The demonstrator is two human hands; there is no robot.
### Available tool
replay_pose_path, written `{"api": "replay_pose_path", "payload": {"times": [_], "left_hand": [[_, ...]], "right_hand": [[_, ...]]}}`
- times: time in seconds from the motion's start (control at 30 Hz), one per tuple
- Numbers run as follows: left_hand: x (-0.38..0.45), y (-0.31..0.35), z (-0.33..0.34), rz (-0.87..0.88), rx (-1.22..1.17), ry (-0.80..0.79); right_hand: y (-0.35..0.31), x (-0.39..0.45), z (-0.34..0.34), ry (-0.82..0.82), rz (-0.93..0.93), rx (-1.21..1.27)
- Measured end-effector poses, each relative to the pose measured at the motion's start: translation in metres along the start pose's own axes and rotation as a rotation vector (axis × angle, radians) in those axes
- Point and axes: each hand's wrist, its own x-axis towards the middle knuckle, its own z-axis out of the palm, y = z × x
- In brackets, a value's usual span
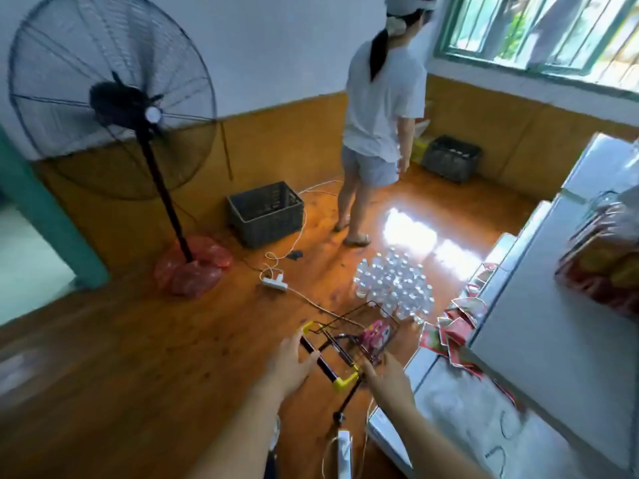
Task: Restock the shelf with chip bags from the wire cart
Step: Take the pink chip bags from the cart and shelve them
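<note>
Both hands steered the wire cart (359, 335): left hand (288, 363) closed its grip around the handle bar (326, 366), right hand's (387, 376) grip unclear, pink chip bag (375, 337) inside the cart beside the shelf (539, 340).

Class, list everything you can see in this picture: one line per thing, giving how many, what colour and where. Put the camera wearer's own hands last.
Fan: one, black, standing at left on a red-wrapped base.
Crates: two, dark grey, on the floor by the wall; the second in the far corner.
Power strip: one, white, on the floor with white cords.
Bottles: many, clear, grouped on the floor.
Wire cart: one, black with yellow handle corners, centre foreground.
Chip bag: pink, inside the cart; count unclear.
Shelf: white, at right, red packets along its edge.
Person: one, white shirt, standing at the back.
Left hand: its grip on the cart handle.
Right hand: at the handle's other end.
</note>
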Motion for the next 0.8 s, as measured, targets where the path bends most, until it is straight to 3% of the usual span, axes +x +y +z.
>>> {"api": "replay_pose_path", "payload": {"times": [0.27, 0.4, 0.57, 0.8], "left_hand": [[0.250, 0.085, -0.004, 0.205, 0.314, -0.365], [0.335, 0.104, 0.018, 0.193, 0.388, -0.460], [0.430, 0.081, 0.103, 0.151, 0.434, -0.554], [0.550, 0.013, 0.263, 0.133, 0.510, -0.724]], "right_hand": [[-0.031, 0.160, -0.016, 0.059, 0.374, 0.162], [-0.036, 0.223, -0.011, 0.094, 0.467, 0.256], [-0.002, 0.328, 0.032, 0.095, 0.530, 0.329], [0.109, 0.483, 0.166, 0.110, 0.762, 0.407]]}}
